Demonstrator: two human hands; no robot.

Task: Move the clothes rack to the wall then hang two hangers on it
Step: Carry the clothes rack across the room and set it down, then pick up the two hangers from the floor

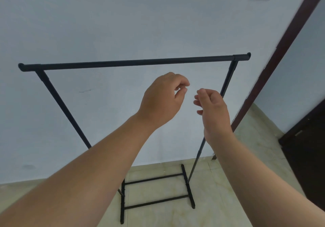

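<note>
Black metal clothes rack (135, 62) stands close to pale wall (105, 24), top bar just above left hand (162, 101) & right hand (213, 111), both loosely curled, empty, no hangers visible; prob. fetch hangers next, hook them w/ bar kept steady.

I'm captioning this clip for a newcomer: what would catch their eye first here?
The black clothes rack stands against the pale wall, its top bar bare of hangers. In front of it, mid-frame, the left hand and right hand are raised, empty, fingers loosely curled.
</note>
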